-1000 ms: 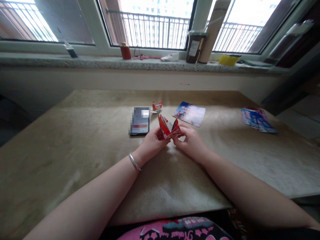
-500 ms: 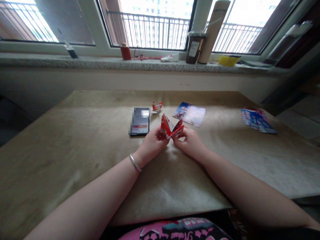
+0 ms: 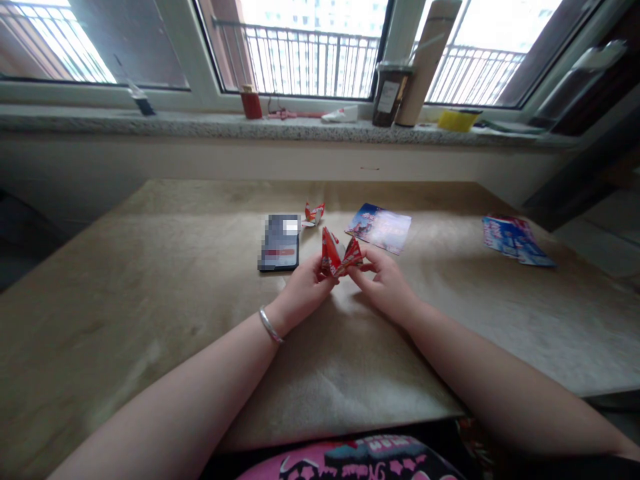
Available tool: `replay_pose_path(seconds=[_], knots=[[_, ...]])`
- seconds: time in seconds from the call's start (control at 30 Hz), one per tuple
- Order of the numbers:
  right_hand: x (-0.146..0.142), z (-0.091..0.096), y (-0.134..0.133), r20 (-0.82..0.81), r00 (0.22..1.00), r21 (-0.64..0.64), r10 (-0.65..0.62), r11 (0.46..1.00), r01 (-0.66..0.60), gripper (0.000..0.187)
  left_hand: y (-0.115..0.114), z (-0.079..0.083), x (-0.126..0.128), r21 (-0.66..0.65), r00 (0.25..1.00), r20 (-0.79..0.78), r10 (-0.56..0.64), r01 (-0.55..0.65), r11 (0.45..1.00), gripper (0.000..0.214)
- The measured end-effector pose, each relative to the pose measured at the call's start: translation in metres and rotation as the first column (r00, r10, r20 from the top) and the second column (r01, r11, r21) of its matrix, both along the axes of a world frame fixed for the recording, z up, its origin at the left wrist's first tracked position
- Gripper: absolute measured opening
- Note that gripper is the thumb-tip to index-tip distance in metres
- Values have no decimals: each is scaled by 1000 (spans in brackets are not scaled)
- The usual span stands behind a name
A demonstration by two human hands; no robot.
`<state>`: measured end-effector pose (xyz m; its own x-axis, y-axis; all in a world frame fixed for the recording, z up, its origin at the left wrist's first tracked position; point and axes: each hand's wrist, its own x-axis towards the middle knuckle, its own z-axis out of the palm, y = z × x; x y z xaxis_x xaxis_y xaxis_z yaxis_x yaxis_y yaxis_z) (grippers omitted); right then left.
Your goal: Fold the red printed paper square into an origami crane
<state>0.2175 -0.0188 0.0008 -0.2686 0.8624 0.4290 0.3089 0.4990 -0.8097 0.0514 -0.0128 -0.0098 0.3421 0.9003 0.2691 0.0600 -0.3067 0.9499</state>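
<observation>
Above the middle of the table, my left hand [image 3: 311, 283] pinches the left side of a red folded-paper piece [image 3: 336, 257]. Its pointed flaps stand up in a V, with a pale inner face showing between them. On its right side, my right hand [image 3: 383, 283] grips the lower edge between thumb and fingers. Some fingertips are hidden behind the paper. Just beyond sits a smaller red and white folded-paper piece [image 3: 315, 213]. A dark phone [image 3: 280, 243] lies to the left of it, its screen partly blurred out.
A blue and pink printed sheet [image 3: 381, 228] lies beyond my right hand. Several blue printed sheets [image 3: 515, 241] are fanned out near the right edge of the table [image 3: 150, 287]. Along the windowsill [image 3: 200, 127] stand a red bottle [image 3: 251, 103], a dark jar [image 3: 389, 97] and a tall cardboard tube [image 3: 425, 67].
The right flap of the folded paper has moved inward to the left, narrowing the V. My right hand's fingers have shifted on it. The left hand has barely moved.
</observation>
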Motion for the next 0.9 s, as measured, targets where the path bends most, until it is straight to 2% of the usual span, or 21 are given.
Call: replay_pose_path(seconds=[0.17, 0.27, 0.4, 0.57, 0.77, 0.83, 0.9], knots=[[-1, 2, -1, -24, 999, -11, 21, 1000, -22, 6, -2, 4, 0, 11, 999, 32, -22, 21, 1000, 28], [0, 1, 0, 19, 999, -21, 42, 999, -42, 5, -2, 8, 0, 30, 996, 84, 13, -15, 999, 22], [0, -2, 2, 67, 997, -31, 37, 999, -35, 2, -2, 11, -2, -16, 997, 69, 45, -44, 999, 16], [-1, -3, 1, -45, 999, -125, -6, 992, 0, 14, -1, 10, -2, -99, 997, 79, 25, -17, 995, 20], [-1, -3, 0, -36, 999, -222, -28, 975, 19, 19, -1, 3, -2, -173, 991, 132, -10, 33, 984, 32], [-1, -3, 1, -24, 999, -238, -35, 971, 28, 20, -1, 2, -2, -161, 990, 137, -15, 37, 986, 35], [-1, -3, 2, -13, 999, -242, -37, 970, 33, 20, -1, 3, -3, -96, 996, 93, -8, 17, 995, 33]])
